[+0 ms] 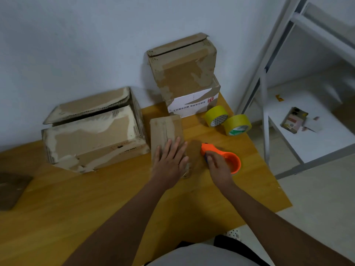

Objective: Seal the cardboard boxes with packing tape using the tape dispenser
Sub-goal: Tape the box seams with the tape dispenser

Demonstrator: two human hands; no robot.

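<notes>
Wooden desk (107, 198) against a pale wall, seen from above. Left hand (171, 160) lies flat, fingers straight and spread, palm down on the near end of a small cardboard box (165, 129) at desk centre; the box top shows a seam running away from the person. Right hand (219, 167) has its fingers curled round the orange tape dispenser (228, 156), which sits just right of the small box, its nose pointing toward that box, its round housing on the far side of the hand. Whether the dispenser touches the desk or the box cannot be told.

Left of the small box, touching or nearly so, stands a large cardboard box (92, 135), worn and scuffed, top flaps not closed, the back flap raised. Behind the small box, by the wall, a stack of two: a brown box (182, 70) with a loose top flap, resting on a lower box (194, 102) with a white printed label on its front.

Two yellow tape rolls (227, 120) lie side by side near the right edge of the desk, just right of the stack, touching each other.

Dark flat piece (11, 189) at the left edge of the desk. Right of the desk, a white metal frame (267, 96) with a white shelf surface carrying a small flat packet (294, 120) and scraps of paper
</notes>
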